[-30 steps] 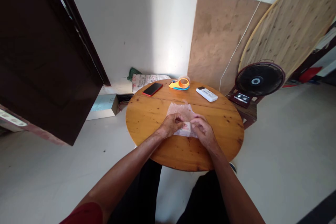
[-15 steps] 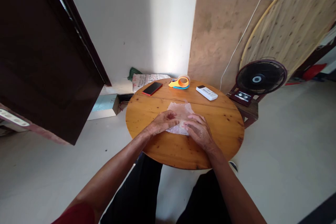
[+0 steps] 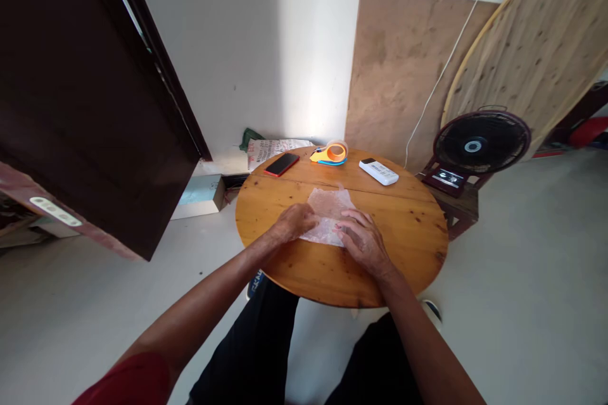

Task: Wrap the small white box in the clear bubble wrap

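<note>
A sheet of clear bubble wrap (image 3: 329,204) lies on the round wooden table (image 3: 399,228), its near part whiter and apparently doubled. My left hand (image 3: 295,223) is at its left edge, fingers curled together over the plastic; what they pinch is too small to make out. On the right side my right hand (image 3: 363,240) rests on the wrap with its fingers spread. Beyond the wrap are a phone with a red edge (image 3: 282,164), an orange and blue tape dispenser (image 3: 329,152) and a white device with a dark end (image 3: 379,172).
A black fan (image 3: 472,145) stands on a small wooden stand right of the table. Behind the table, a printed sack (image 3: 275,149) lies by the wall. A dark door (image 3: 95,107) is at the left, with a pale box (image 3: 198,197) beside it.
The fingers of my left hand have drawn together at the wrap's left edge. My right hand has barely moved. The whole view has shifted slightly.
</note>
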### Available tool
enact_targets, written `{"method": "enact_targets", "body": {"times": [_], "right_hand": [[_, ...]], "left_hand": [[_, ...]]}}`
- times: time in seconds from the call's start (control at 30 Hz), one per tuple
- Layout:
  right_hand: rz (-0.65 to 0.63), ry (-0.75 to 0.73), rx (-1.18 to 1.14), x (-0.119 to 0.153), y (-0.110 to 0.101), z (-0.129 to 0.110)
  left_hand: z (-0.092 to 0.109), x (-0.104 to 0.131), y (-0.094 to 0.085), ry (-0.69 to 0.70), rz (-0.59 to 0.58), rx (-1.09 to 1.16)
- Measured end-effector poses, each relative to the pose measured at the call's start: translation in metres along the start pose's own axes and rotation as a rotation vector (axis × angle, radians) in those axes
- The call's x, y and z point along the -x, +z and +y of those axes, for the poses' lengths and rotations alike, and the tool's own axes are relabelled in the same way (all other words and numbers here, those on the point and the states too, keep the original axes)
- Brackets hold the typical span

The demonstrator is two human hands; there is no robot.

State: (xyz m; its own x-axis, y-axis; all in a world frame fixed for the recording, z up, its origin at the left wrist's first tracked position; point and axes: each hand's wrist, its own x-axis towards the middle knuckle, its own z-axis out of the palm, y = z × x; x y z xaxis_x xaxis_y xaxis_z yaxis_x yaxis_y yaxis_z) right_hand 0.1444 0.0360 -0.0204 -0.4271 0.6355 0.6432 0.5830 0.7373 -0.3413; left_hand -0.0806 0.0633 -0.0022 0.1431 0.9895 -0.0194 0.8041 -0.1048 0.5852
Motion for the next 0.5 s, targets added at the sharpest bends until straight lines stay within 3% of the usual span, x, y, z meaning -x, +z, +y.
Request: {"method": "enact_targets", "body": {"times": [0.13,0.27,0.37,0.5], "right_hand": [[-0.002,0.007,0.014,0.001,0.001,0.000],[0.002,-0.015,0.016,0.001,0.002,0.001],[0.011,-0.019,0.011,0.001,0.002,0.002],[0.012,-0.017,0.010,0.001,0.002,0.002]], "left_hand": [[-0.009,0.013,-0.012,-0.023,0.037,-0.090],[-0.015,0.020,-0.015,-0.090,-0.048,0.051],[-0.013,0.016,-0.010,-0.152,-0.095,0.159],[-0.006,0.006,-0.007,-0.227,-0.058,0.235]]}}
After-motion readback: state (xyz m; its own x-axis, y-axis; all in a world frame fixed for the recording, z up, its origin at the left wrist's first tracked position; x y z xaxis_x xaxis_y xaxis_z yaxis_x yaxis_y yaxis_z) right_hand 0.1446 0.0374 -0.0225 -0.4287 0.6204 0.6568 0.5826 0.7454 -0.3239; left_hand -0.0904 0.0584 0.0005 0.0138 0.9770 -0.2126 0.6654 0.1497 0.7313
